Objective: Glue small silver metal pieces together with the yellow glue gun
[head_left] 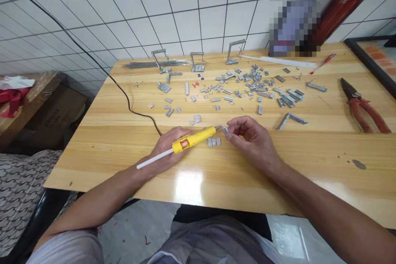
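My left hand (170, 145) is wrapped round a yellow hot glue gun (198, 137), with a white glue stick (154, 159) poking out of its back end. The gun's nozzle points right, close to a small grey piece (225, 130). That piece is pinched between the thumb and finger of my right hand (252, 138). Whether nozzle and piece touch, I cannot tell. Just below them on the table lie several small grey blocks in a row (214, 142). A little further off is another small grey block (198, 118).
Many grey pieces (253, 78) are scattered across the wooden table (123, 152). Small bent grey frames (198, 62) stand along the back. Red-handled pliers (365, 109) and a red pen (323, 64) lie to the right. A black cord (128, 101) crosses the left side.
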`<action>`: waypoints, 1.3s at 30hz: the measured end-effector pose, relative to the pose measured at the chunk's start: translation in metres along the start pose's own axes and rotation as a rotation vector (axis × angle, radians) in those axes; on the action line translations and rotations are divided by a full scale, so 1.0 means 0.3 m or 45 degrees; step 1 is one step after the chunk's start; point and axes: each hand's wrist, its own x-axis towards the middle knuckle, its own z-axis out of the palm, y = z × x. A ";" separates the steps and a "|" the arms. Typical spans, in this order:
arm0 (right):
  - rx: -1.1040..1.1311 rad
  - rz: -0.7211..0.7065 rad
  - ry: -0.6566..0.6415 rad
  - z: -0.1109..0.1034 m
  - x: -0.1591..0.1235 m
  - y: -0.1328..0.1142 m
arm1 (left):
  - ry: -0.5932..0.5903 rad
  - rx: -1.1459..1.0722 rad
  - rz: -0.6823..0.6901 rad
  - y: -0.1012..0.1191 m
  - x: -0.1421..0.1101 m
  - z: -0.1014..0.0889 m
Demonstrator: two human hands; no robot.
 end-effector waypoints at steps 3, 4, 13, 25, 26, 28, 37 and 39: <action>-0.049 -0.023 0.005 0.000 -0.003 -0.002 | -0.009 -0.009 -0.040 0.007 -0.002 -0.002; -0.074 -0.034 0.007 0.000 -0.005 -0.002 | -0.021 -0.016 -0.052 0.008 -0.002 -0.001; -0.164 -0.071 0.017 0.002 -0.010 -0.003 | -0.059 -0.050 -0.067 0.012 0.000 0.000; 0.044 0.047 0.001 0.004 0.005 -0.003 | -0.134 -0.055 -0.237 0.028 0.003 -0.004; 0.058 0.063 -0.001 0.003 0.006 -0.004 | -0.140 -0.053 -0.237 0.029 0.004 -0.004; 0.085 0.087 -0.007 0.003 0.007 -0.007 | -0.141 -0.060 -0.231 0.031 0.005 -0.004; 0.154 0.173 -0.027 0.002 0.012 -0.021 | -0.142 -0.118 -0.243 0.024 -0.001 -0.002; 0.162 0.184 -0.031 0.001 0.013 -0.023 | -0.137 -0.146 -0.220 0.017 -0.006 0.000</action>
